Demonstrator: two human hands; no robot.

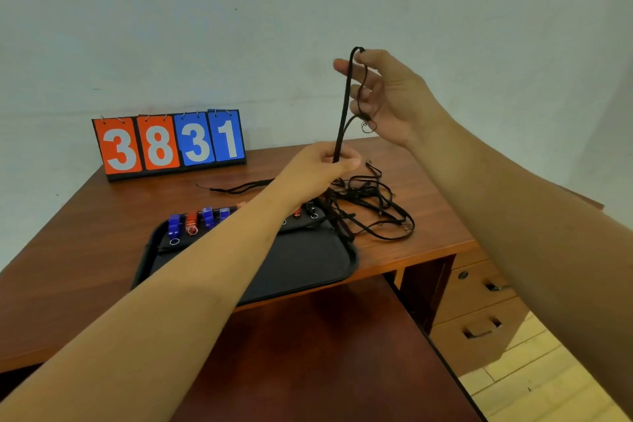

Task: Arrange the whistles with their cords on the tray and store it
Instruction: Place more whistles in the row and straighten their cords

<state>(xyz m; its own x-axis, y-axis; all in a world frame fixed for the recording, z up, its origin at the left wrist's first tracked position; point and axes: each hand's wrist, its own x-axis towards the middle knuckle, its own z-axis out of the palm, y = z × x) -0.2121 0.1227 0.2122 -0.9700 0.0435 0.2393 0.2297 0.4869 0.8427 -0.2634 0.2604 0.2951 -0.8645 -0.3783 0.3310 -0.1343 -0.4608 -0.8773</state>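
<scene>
A black tray (308,267) lies on the wooden desk near its front edge. Several blue and orange whistles (191,224) with metal rings stand in a row along the tray's far side; my left forearm hides part of the row. A black cord (344,106) is stretched upright above the desk. My right hand (387,96) pinches its top loop, with the cord's ring end dangling by the palm. My left hand (318,169) is closed around the cord lower down. A tangled pile of black cords (373,205) lies on the desk right of the tray.
A flip scoreboard (169,144) reading 3831 stands at the back left against the wall. One loose cord (239,187) lies behind the tray. A drawer unit (479,312) sits under the desk at the right, and a lower dark wooden surface (325,353) is in front.
</scene>
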